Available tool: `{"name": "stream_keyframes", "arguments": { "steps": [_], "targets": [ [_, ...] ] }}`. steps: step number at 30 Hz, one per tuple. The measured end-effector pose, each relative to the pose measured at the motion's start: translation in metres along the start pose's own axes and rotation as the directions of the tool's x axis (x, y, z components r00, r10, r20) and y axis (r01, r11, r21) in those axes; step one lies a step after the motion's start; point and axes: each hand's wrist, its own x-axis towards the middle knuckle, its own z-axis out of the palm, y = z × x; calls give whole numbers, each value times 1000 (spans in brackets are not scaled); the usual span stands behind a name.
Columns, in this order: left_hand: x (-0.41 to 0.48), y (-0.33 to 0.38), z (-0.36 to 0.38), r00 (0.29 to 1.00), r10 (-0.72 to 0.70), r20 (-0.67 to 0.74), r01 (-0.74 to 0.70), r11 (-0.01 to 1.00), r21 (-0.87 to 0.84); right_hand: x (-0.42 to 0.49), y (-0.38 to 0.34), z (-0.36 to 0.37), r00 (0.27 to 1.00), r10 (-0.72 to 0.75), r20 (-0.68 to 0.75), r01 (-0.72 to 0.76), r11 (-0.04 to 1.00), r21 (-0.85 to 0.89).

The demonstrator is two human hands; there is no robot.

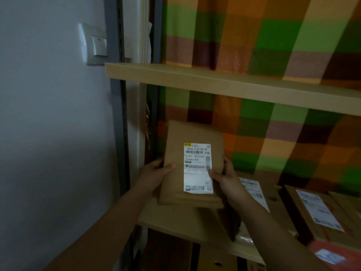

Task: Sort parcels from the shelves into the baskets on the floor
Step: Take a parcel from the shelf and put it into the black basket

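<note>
The flat brown parcel (195,132) is tilted up just above the left end of the lower shelf (175,222), pinched at its side edges. The left hand (156,173) has its thumb across the front, and the right hand (228,178) has its thumb on the white label (197,167). The near edge shows stacked ridges, so layers might slide apart if the grip loosens, and the smooth label offers the thumb little purchase. A swing to the right could knock the neighbouring boxes (316,210). The parcel is matte kraft paper, thin and rectangular. The shelf boards are pale wood-grain, with checked cloth (273,45) behind. No baskets are in view.
</note>
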Motion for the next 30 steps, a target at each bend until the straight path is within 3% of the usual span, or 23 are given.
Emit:
{"name": "stream_keyframes", "arguments": {
  "steps": [4,17,22,30],
  "targets": [
    [-1,0,0,998,58,15,-57,998,-21,-4,-2,-4,999,-44,-10,44,998,35],
    [-12,-1,7,997,48,-62,-48,999,12,-10,1,-12,996,-80,47,79,997,8],
    [-33,-5,25,996,37,-77,-42,997,-63,-18,7,-26,995,-63,82,63,998,-2],
    [-103,-8,67,959,38,-279,-66,994,-89,-58,4,-62,972,-60,229,59,998,9]
  ]
}}
